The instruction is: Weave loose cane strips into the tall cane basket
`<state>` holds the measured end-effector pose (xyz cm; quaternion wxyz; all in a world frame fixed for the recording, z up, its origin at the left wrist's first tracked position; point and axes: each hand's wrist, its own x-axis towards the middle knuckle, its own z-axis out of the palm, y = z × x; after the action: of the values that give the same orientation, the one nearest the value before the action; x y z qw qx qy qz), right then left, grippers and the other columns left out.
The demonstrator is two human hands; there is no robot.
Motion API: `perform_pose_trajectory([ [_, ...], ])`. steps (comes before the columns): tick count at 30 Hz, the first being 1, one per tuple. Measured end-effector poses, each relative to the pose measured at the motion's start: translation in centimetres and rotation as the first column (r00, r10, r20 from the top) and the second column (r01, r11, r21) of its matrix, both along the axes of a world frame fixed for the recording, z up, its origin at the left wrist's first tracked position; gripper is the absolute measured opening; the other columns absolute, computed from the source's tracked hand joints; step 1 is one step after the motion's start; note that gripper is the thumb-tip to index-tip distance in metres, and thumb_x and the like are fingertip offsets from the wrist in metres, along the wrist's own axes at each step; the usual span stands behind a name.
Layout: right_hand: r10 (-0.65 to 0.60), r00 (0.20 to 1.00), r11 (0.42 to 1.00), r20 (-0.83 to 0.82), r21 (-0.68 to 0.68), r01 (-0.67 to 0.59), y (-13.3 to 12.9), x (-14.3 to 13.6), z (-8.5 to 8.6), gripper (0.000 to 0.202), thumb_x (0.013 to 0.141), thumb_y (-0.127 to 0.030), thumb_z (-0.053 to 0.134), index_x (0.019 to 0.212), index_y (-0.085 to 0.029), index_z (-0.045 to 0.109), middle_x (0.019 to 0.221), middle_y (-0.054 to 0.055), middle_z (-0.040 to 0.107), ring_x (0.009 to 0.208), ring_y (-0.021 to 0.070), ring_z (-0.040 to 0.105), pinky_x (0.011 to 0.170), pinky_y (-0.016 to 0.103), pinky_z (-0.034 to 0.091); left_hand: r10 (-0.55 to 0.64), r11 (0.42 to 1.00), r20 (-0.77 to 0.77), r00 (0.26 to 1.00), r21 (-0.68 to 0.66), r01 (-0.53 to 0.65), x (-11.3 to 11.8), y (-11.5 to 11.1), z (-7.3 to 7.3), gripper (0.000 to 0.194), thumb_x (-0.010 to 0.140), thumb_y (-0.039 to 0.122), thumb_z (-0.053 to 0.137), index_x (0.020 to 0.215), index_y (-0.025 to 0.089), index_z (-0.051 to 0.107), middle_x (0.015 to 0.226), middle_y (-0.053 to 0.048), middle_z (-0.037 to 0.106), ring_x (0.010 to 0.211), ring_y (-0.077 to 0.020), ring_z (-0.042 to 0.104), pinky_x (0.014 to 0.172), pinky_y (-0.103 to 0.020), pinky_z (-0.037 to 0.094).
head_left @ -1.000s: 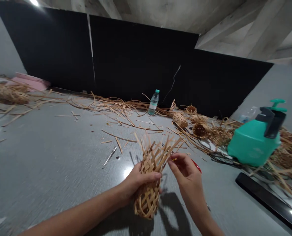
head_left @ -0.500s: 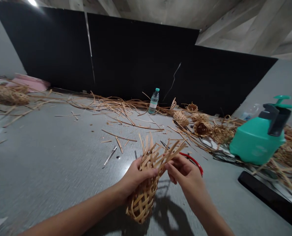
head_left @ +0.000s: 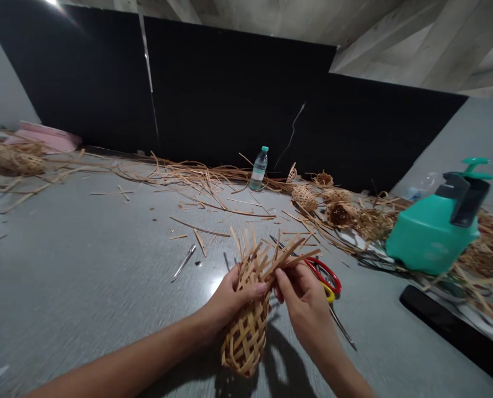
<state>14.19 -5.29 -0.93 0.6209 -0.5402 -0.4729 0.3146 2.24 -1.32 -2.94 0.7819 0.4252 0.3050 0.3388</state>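
Observation:
A slim woven basket [head_left: 246, 337] of pale flat strips is tilted in front of me, its closed end toward me and loose strip ends fanning out at the far end. My left hand [head_left: 230, 301] is wrapped around its left side, thumb pressed over the weave. At the right of the open end, my right hand [head_left: 300, 290] pinches one of the loose bamboo-like strips [head_left: 290, 251] between thumb and fingers. Just beyond that hand lie red-handled scissors [head_left: 327, 273], partly covered by it. A tool with a yellow handle [head_left: 328, 293] and a thin metal rod shows beside them.
A silver pen-like tool [head_left: 184, 263] lies left of the basket. Farther back stand a water bottle [head_left: 258, 170] and scattered strips [head_left: 200, 176]. Small woven baskets [head_left: 304, 198], a green spray bottle [head_left: 431, 235] and a black flat object [head_left: 449, 331] are to the right.
My right hand has shifted slightly left and closer to the basket, uncovering more of the scissors and the yellow-handled tool. The basket's closed end has swung a little right.

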Motion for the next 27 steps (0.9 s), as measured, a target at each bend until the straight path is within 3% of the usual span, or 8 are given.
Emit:
perform_pose_trajectory([
  [7, 0.142, 0.959, 0.986, -0.246, -0.053, -0.16, 0.5, 1.0, 0.0, 0.018, 0.072, -0.035, 0.062, 0.075, -0.019, 0.054, 0.054, -0.006, 0.05, 0.044, 0.007, 0.039, 0.042, 0.017, 0.033, -0.003, 0.991, 0.001, 1.0, 0.133, 0.003, -0.4, 0.1, 0.2, 0.056, 0.061, 0.017, 0.072, 0.109, 0.019, 0.043, 0.104, -0.008, 0.061, 0.086, -0.0194, 0.059, 0.075, -0.028, 0.044],
  [11, 0.098, 0.955, 0.994, -0.279, -0.018, -0.107, 0.3, 1.0, 0.1, 0.018, 0.072, -0.035, 0.063, 0.069, -0.018, 0.057, 0.056, -0.004, 0.052, 0.047, 0.0082, 0.043, 0.043, 0.019, 0.035, -0.001, 0.981, 0.048, 0.999, 0.191, -0.008, -0.5, 0.1, 0.5, 0.054, 0.06, 0.012, 0.071, 0.107, 0.019, 0.044, 0.102, -0.007, 0.062, 0.094, -0.0199, 0.057, 0.079, -0.027, 0.042],
  [14, 0.068, 0.98, 0.998, -0.188, 0.03, -0.064, 0.0, 0.7, 0.2, 0.013, 0.072, -0.032, 0.063, 0.069, -0.02, 0.059, 0.059, -0.002, 0.056, 0.055, 0.0111, 0.05, 0.052, 0.022, 0.042, 0.003, 0.994, 0.103, 0.995, 0.112, -0.015, -0.2, 0.0, 0.2, 0.055, 0.06, 0.02, 0.072, 0.107, 0.019, 0.044, 0.101, -0.007, 0.061, 0.086, -0.0191, 0.06, 0.074, -0.027, 0.044],
  [18, 0.137, 0.979, 0.99, -0.149, 0.055, -0.13, -0.3, 0.6, 0.6, 0.007, 0.071, -0.028, 0.064, 0.075, -0.022, 0.064, 0.071, 0.001, 0.063, 0.064, 0.0142, 0.056, 0.064, 0.028, 0.047, -0.036, 0.999, 0.122, 0.992, -0.011, 0.038, 0.0, 0.0, -0.2, 0.053, 0.063, 0.033, 0.071, 0.107, 0.02, 0.043, 0.083, -0.004, 0.063, 0.065, -0.0157, 0.061, 0.063, -0.027, 0.046],
  [23, 0.234, 0.961, 0.972, -0.145, 0.07, -0.225, -0.2, 1.2, 0.7, 0.005, 0.072, -0.027, 0.064, 0.073, -0.024, 0.068, 0.068, -0.001, 0.064, 0.055, 0.0103, 0.051, 0.052, 0.021, 0.043, -0.065, 0.996, 0.128, 0.99, -0.06, 0.073, -0.1, -0.1, 0.1, 0.051, 0.062, 0.041, 0.069, 0.101, 0.017, 0.048, 0.075, -0.003, 0.063, 0.061, -0.0162, 0.061, 0.058, -0.026, 0.045],
  [27, 0.272, 0.933, 0.959, -0.237, -0.016, -0.283, 0.0, 1.4, 0.4, 0.011, 0.071, -0.032, 0.065, 0.073, -0.023, 0.07, 0.062, 0.0, 0.063, 0.054, 0.0107, 0.051, 0.05, 0.021, 0.04, 0.004, 0.999, 0.123, 0.992, -0.035, 0.0, -0.1, -0.2, 0.4, 0.05, 0.062, 0.039, 0.071, 0.102, 0.017, 0.05, 0.083, -0.006, 0.065, 0.066, -0.0167, 0.061, 0.062, -0.027, 0.046],
])
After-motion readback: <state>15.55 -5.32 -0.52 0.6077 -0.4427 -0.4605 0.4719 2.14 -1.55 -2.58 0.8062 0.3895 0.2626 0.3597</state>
